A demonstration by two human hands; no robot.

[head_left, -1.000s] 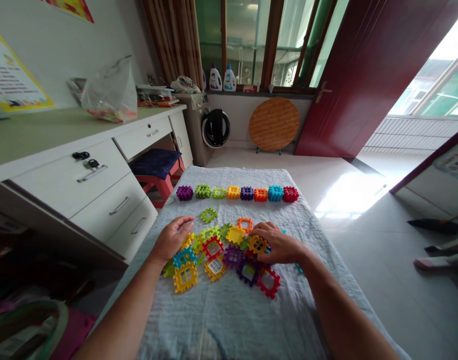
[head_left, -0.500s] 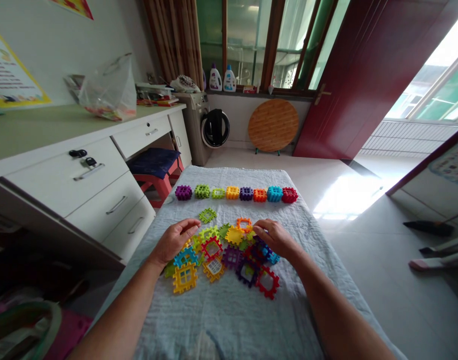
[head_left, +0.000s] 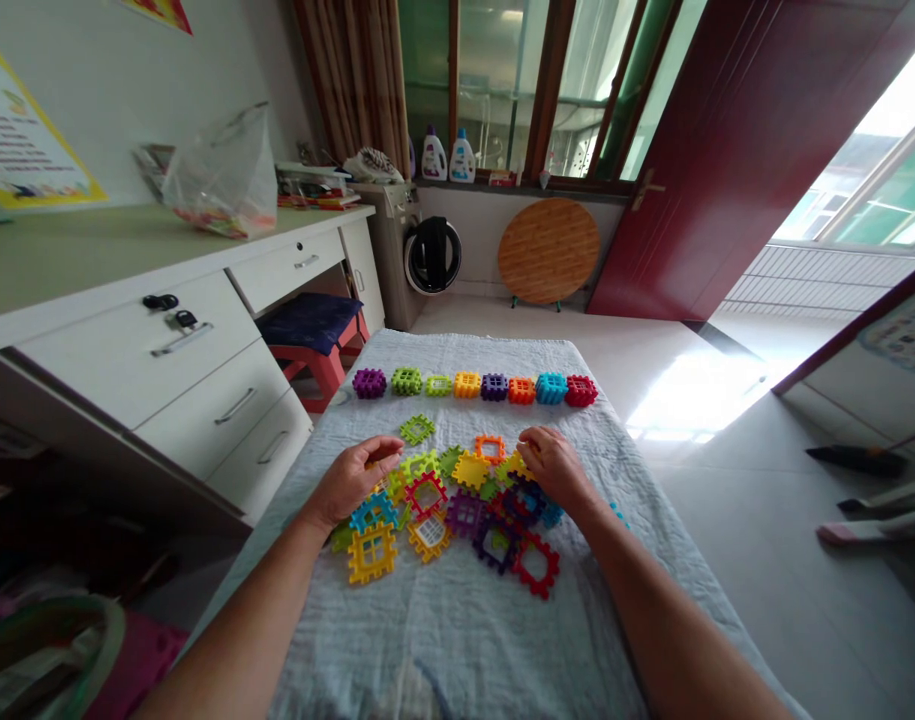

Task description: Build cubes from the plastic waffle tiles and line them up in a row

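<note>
A loose pile of notched plastic building panels lies between my hands. It includes a red panel point(head_left: 425, 494), a purple panel point(head_left: 465, 513) and a yellow window panel point(head_left: 372, 553). My left hand point(head_left: 358, 482) rests at the pile's left edge over blue and yellow panels, thumb and forefinger apart. At the upper right of the pile, my right hand point(head_left: 556, 466) has its fingers curled down beside a yellow panel point(head_left: 512, 466); what they grip, if anything, is hidden. An orange panel point(head_left: 490, 448) lies just left of it.
Beyond the pile runs a row of single-colour stacks, from a purple stack point(head_left: 369, 383) to a red stack point(head_left: 581, 390). A lone green panel point(head_left: 417, 429) lies between. One blue panel point(head_left: 619, 514) shows past my right forearm. All rest on a cloth-covered table point(head_left: 427, 640).
My right hand has risen slightly and its fingers have curled. A yellow panel now shows beside it, and a blue panel appears right of the forearm. My left hand has hardly moved.
</note>
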